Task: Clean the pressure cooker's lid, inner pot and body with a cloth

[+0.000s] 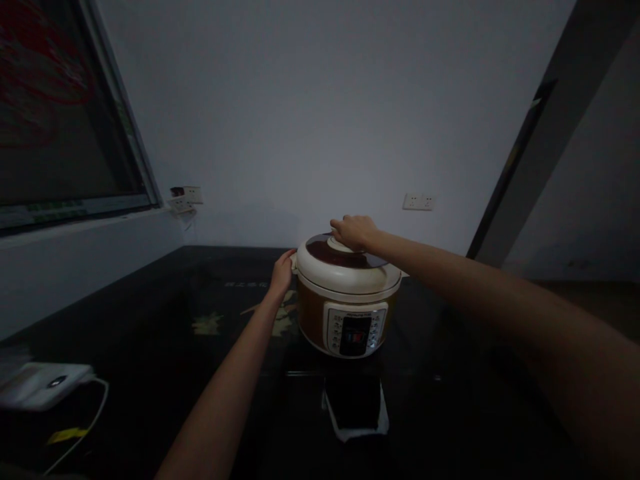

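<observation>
Sitting on the black table [165,367], the cooker [311,312] is basically between both hands: right hand [356,232] curled over the lid knob [339,246] up top, left hand [281,272] at the side handle [295,264], can't tell if gripping.

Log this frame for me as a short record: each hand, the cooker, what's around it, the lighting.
left hand: at the side handle of the cooker, on its left
right hand: on the knob on top of the lid
cooker: upright on the dark table, control panel facing the camera
lid: on the cooker, looks closed
near side of table: dark flat item with a pale edge
left side of table: white device with a cable; yellow strip
wall: sockets behind the cooker
lighting: dim
</observation>
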Motion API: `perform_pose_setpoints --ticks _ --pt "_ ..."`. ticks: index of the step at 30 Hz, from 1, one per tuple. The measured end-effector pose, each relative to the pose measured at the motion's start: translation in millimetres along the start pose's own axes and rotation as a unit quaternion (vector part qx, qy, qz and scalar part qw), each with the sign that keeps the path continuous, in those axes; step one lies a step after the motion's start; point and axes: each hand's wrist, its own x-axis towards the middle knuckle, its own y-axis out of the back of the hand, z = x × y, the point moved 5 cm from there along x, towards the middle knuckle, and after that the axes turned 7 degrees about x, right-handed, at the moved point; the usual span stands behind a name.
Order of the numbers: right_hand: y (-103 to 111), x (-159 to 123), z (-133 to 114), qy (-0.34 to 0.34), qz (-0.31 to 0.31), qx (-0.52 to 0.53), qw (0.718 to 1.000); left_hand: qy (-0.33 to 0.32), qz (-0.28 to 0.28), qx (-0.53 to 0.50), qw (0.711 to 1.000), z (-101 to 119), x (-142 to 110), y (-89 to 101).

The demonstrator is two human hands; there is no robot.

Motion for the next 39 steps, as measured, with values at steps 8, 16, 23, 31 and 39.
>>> perform_pose_setpoints --ticks 8,16,23,31,39 --pt "0.2 1.3 -0.3 0.014 0.000 -0.002 1.000 0.002 0.002 -0.001 1.000 0.1 -0.7 -1.5" --pt "-0.7 2.3 2.4 0.016 -0.006 -0.002 1.000 0.009 0.006 0.001 1.000 -1.6 0.0 -0.6" --pt "11.2 4.3 1.1 0.031 0.001 -0.007 1.000 0.009 0.000 0.002 1.000 -0.2 -1.9 -1.0" --pt "33.2 5.2 10.0 0.008 0.025 -0.016 1.000 -0.002 0.004 0.018 1.000 4.9 -5.8 0.6" --pt "97.7 -26.0 47.7 -0.049 0.127 -0.004 0.991 -0.025 0.023 0.047 0.998 13.7 -9.9 2.6"
